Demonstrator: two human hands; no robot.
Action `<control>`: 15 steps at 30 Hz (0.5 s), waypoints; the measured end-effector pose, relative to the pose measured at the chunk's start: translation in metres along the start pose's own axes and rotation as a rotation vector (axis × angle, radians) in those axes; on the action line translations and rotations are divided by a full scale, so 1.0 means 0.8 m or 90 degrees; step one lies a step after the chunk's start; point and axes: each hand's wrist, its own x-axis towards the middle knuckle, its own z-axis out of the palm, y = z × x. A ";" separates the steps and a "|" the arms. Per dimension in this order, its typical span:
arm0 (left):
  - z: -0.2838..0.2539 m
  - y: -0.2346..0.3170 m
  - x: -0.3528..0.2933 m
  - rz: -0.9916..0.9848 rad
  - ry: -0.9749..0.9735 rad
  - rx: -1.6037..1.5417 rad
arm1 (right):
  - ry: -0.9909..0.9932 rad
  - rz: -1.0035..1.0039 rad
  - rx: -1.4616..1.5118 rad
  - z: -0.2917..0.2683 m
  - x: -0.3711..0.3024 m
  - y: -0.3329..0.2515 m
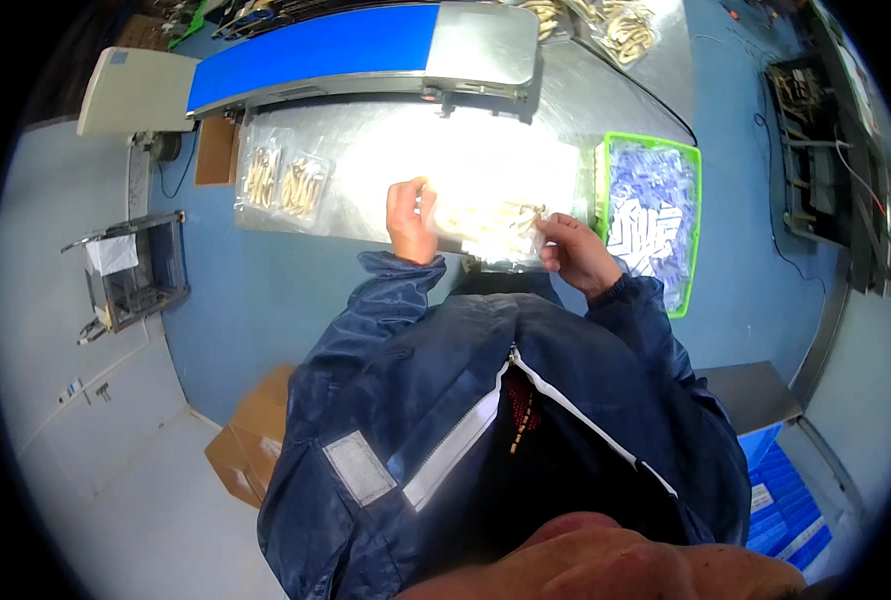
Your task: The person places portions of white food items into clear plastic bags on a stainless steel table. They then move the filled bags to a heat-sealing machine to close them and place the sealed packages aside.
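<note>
Between my hands, above the near edge of the metal table, is a clear plastic bag (496, 232) of cream-coloured, cord-like pieces. My right hand (581, 258) pinches the bag's right side between thumb and fingers. At the other side, my left hand (411, 222) is closed with its fingertips at the bag's left edge; glare washes out the exact grip there. Bright light hides much of the bag's upper part. To the left on the table lie two similar filled bags, one bag (263, 177) beside another bag (304, 187).
A machine with a blue top (316, 60) spans the table's far side. At the right stands a green-rimmed bin (699, 200) full of small blue-and-white packets. More filled bags (628, 35) lie at the far right. A cardboard box (251, 440) sits on the floor at the lower left.
</note>
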 end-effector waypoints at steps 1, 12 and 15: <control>0.006 -0.012 -0.011 0.007 -0.023 0.017 | 0.033 -0.014 0.034 -0.008 0.002 0.007; 0.019 -0.059 -0.059 -0.058 -0.390 0.318 | 0.186 -0.223 -0.092 -0.009 0.043 0.117; 0.002 -0.016 -0.033 0.062 -0.553 0.433 | 0.172 -0.192 -0.116 -0.005 0.040 0.123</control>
